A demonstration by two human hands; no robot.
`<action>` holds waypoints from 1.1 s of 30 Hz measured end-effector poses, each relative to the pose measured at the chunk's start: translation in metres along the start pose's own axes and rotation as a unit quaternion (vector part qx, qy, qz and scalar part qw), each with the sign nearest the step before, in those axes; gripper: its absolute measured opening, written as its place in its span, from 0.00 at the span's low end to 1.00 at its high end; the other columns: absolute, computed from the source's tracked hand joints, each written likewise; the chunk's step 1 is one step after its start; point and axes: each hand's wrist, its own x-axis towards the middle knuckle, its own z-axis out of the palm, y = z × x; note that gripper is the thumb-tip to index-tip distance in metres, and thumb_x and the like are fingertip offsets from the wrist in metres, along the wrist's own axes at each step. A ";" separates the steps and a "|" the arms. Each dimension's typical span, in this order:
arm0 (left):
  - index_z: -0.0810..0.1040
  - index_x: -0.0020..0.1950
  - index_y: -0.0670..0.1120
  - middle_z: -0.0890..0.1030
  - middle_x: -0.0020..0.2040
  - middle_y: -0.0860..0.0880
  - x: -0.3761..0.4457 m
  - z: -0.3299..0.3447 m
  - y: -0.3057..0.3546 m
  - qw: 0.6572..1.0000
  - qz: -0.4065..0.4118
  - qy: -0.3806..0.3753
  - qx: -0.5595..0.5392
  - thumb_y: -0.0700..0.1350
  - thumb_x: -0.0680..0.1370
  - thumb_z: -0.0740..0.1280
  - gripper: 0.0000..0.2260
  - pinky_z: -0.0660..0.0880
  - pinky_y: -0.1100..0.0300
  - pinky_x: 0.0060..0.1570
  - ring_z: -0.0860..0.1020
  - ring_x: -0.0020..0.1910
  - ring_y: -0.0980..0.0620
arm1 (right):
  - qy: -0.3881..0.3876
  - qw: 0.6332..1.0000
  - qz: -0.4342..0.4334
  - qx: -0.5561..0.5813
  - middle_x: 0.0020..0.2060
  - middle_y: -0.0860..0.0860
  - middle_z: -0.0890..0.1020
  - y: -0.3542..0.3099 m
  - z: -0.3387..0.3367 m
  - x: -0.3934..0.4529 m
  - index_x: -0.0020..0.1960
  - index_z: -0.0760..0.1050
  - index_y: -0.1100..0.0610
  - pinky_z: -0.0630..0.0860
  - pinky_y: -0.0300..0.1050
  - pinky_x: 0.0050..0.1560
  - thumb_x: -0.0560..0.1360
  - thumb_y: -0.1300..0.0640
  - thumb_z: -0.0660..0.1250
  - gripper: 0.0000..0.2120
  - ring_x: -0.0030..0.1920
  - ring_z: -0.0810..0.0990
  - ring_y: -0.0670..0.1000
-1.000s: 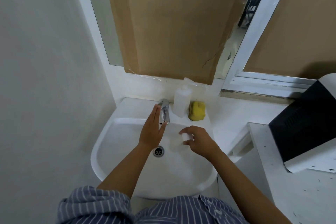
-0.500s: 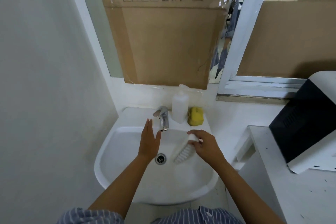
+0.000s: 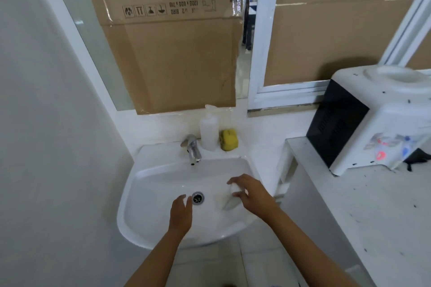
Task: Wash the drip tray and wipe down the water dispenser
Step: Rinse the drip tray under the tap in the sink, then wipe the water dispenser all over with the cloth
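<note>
The white drip tray (image 3: pixel 231 200) is in the sink (image 3: pixel 149 179), right of the drain (image 3: pixel 198 198). The right hand (image 3: pixel 253 196) holds it. The left hand (image 3: pixel 181 213) is flat and holds nothing. The water dispenser (image 3: pixel 373 121) stands on the counter (image 3: pixel 373 216).

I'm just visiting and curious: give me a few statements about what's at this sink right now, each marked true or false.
1. The right hand holds the white drip tray over the sink. True.
2. The left hand grips the tap. False: it hovers open near the drain.
3. The yellow sponge lies in the basin. False: it sits on the ledge beside the white bottle.
4. The water dispenser stands on the counter to the right. True.
</note>
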 end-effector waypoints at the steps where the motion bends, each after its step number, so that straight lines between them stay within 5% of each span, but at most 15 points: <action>1: 0.67 0.72 0.41 0.69 0.71 0.41 -0.007 0.001 -0.001 1.000 0.002 -0.007 -0.003 0.50 0.83 0.56 0.21 0.61 0.54 0.70 0.67 0.71 0.45 | 0.025 1.000 0.012 0.009 0.50 0.51 0.79 -0.003 0.000 -0.006 0.58 0.79 0.54 0.66 0.22 0.52 0.73 0.64 0.69 0.14 0.49 0.76 0.45; 5: 0.69 0.70 0.39 0.71 0.67 0.40 -0.028 0.008 0.001 0.999 0.006 -0.017 -0.030 0.47 0.83 0.57 0.18 0.64 0.56 0.64 0.69 0.67 0.44 | 0.218 0.941 0.207 0.153 0.51 0.49 0.82 -0.011 -0.001 -0.030 0.56 0.79 0.54 0.77 0.34 0.52 0.74 0.59 0.72 0.11 0.50 0.80 0.48; 6: 0.69 0.69 0.39 0.72 0.65 0.40 -0.031 0.010 0.004 0.999 0.001 -0.013 -0.038 0.46 0.83 0.57 0.17 0.65 0.57 0.61 0.70 0.65 0.43 | 0.257 0.896 0.286 0.223 0.52 0.52 0.82 -0.011 -0.003 -0.034 0.57 0.79 0.57 0.80 0.42 0.54 0.74 0.57 0.72 0.13 0.51 0.81 0.51; 8: 0.73 0.61 0.41 0.75 0.56 0.44 -0.041 0.015 0.016 0.998 -0.018 -0.009 -0.065 0.45 0.83 0.56 0.12 0.64 0.59 0.53 0.73 0.55 0.46 | 0.281 0.746 0.440 0.413 0.55 0.59 0.81 -0.008 -0.008 -0.045 0.60 0.76 0.64 0.80 0.53 0.56 0.74 0.59 0.72 0.16 0.54 0.81 0.59; 10: 0.71 0.43 0.49 0.70 0.41 0.52 -0.048 0.019 0.032 0.995 -0.028 -0.005 -0.101 0.45 0.83 0.56 0.10 0.63 0.59 0.46 0.70 0.41 0.53 | 0.271 0.623 0.491 0.546 0.57 0.62 0.78 0.000 -0.013 -0.056 0.63 0.72 0.68 0.79 0.58 0.56 0.75 0.62 0.71 0.20 0.57 0.79 0.63; 12: 0.71 0.41 0.48 0.72 0.40 0.48 -0.049 0.023 0.047 0.991 -0.038 -0.006 -0.127 0.47 0.83 0.56 0.12 0.67 0.56 0.47 0.73 0.43 0.48 | 0.268 0.576 0.486 0.600 0.61 0.62 0.76 0.006 -0.020 -0.069 0.65 0.69 0.69 0.81 0.59 0.51 0.74 0.62 0.71 0.22 0.55 0.79 0.63; 14: 0.74 0.55 0.38 0.76 0.53 0.37 -0.046 0.032 0.057 0.983 -0.051 -0.024 -0.173 0.52 0.83 0.56 0.17 0.71 0.50 0.59 0.75 0.57 0.38 | 0.261 0.549 0.482 0.631 0.61 0.62 0.76 0.008 -0.031 -0.081 0.65 0.69 0.68 0.81 0.58 0.50 0.75 0.62 0.70 0.21 0.55 0.78 0.62; 16: 0.71 0.64 0.39 0.74 0.62 0.38 -0.046 0.044 0.070 0.971 -0.066 -0.041 -0.226 0.55 0.82 0.58 0.21 0.68 0.46 0.66 0.72 0.65 0.38 | 0.254 0.535 0.481 0.647 0.55 0.62 0.76 0.007 -0.047 -0.094 0.62 0.70 0.66 0.77 0.57 0.58 0.78 0.60 0.67 0.16 0.57 0.76 0.61; 18: 0.65 0.73 0.42 0.70 0.70 0.42 -0.050 0.059 0.088 0.964 -0.075 -0.062 -0.249 0.59 0.80 0.59 0.27 0.67 0.45 0.68 0.70 0.68 0.40 | 0.249 0.537 0.462 0.660 0.51 0.61 0.76 0.008 -0.066 -0.107 0.61 0.70 0.65 0.80 0.54 0.55 0.79 0.59 0.65 0.14 0.52 0.77 0.60; 21: 0.60 0.77 0.45 0.66 0.74 0.43 -0.063 0.094 0.122 0.951 -0.053 -0.097 -0.289 0.61 0.79 0.60 0.32 0.69 0.46 0.67 0.69 0.70 0.41 | 0.256 0.540 0.442 0.670 0.57 0.62 0.76 0.019 -0.104 -0.134 0.61 0.71 0.66 0.80 0.55 0.54 0.79 0.59 0.66 0.14 0.57 0.77 0.61; 26: 0.66 0.73 0.41 0.73 0.68 0.40 -0.119 0.182 0.174 0.929 -0.007 -0.121 -0.350 0.51 0.81 0.61 0.23 0.74 0.49 0.58 0.76 0.62 0.40 | 0.283 0.559 0.425 0.653 0.52 0.61 0.78 0.063 -0.183 -0.202 0.57 0.73 0.66 0.83 0.54 0.41 0.78 0.59 0.68 0.12 0.50 0.79 0.58; 30: 0.73 0.66 0.39 0.77 0.58 0.40 -0.183 0.267 0.203 0.919 -0.007 -0.151 -0.365 0.46 0.81 0.62 0.16 0.76 0.51 0.53 0.78 0.53 0.43 | 0.296 0.570 0.432 0.633 0.49 0.60 0.79 0.112 -0.249 -0.270 0.55 0.75 0.66 0.83 0.53 0.45 0.77 0.59 0.68 0.11 0.48 0.80 0.56; 33: 0.74 0.60 0.41 0.77 0.53 0.42 -0.221 0.325 0.220 0.907 -0.017 -0.170 -0.384 0.45 0.81 0.64 0.10 0.78 0.59 0.46 0.78 0.45 0.48 | 0.304 0.572 0.438 0.623 0.46 0.60 0.79 0.148 -0.291 -0.313 0.51 0.76 0.66 0.82 0.52 0.38 0.77 0.59 0.68 0.10 0.46 0.79 0.55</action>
